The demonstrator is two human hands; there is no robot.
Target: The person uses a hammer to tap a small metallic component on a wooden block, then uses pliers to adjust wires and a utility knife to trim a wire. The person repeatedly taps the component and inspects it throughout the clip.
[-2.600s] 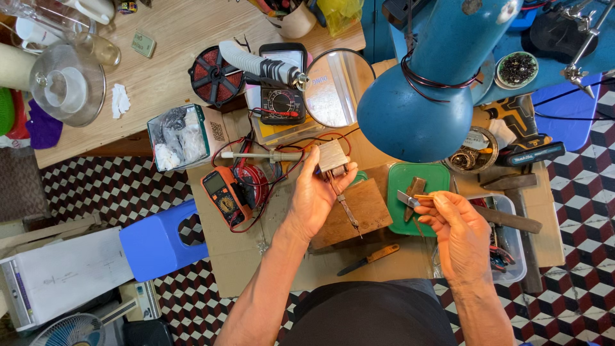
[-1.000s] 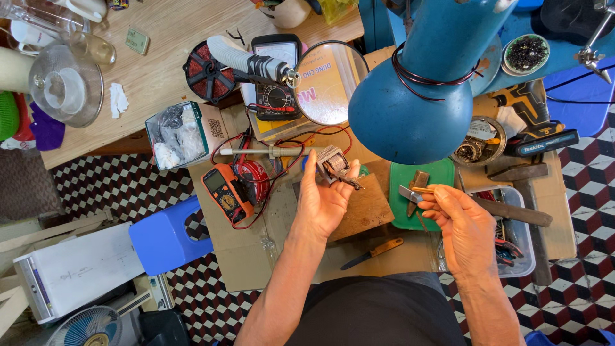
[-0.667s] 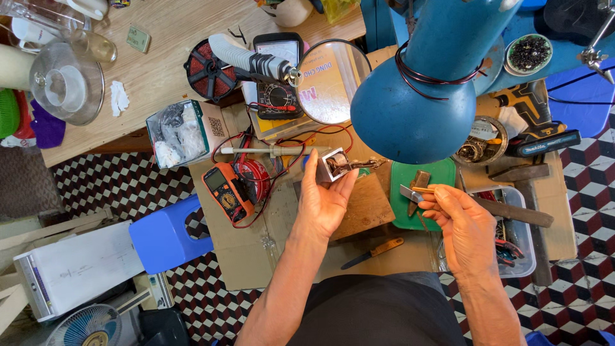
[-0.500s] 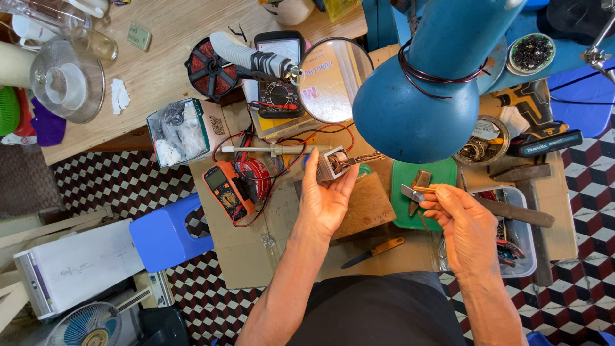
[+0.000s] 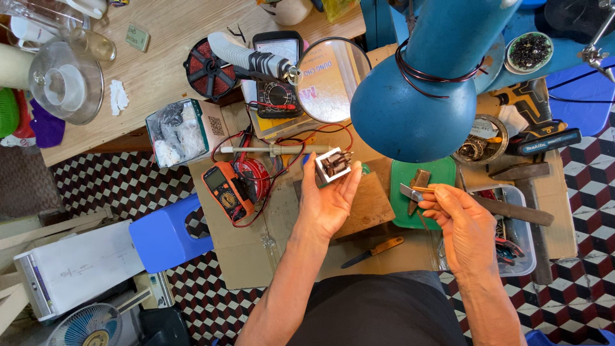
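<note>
Your left hand [image 5: 328, 204] is raised palm-up over the bench, and its fingers [image 5: 351, 186] are curled around a small white square switch [image 5: 333, 166] with dark metal prongs showing; the switch sits at your fingertips, above the wood block [image 5: 368, 208]. Your right hand [image 5: 466, 225] has its fingers pinched together on a thin orange-handled tool [image 5: 416, 190], held over the green mat [image 5: 429, 176].

Near your left hand, an orange meter [image 5: 224, 190] lies just beside a red wire reel [image 5: 252, 177], with red and black leads looping around them. A soldering iron [image 5: 269, 149] lies across the top of them. An open green-edged box [image 5: 176, 131] of white wadding stands to the left. Beyond it are a round magnifier [image 5: 333, 80], a black analogue meter [image 5: 277, 96] and a white-handled tool [image 5: 250, 59] lying across it. A large blue lamp head [image 5: 410, 115] hangs over the right middle. An orange-handled knife [image 5: 373, 251] lies near your lap on the brown cardboard [image 5: 246, 247] that covers this part of the bench [image 5: 166, 38], which is pale wood further back.

To the right, a clear tub [image 5: 522, 234] holds pliers, and a cordless drill [image 5: 538, 125] lies behind it. A blue stool [image 5: 168, 237] stands on the checkered floor [image 5: 109, 186], with a white fan [image 5: 83, 325] at the lower left.
</note>
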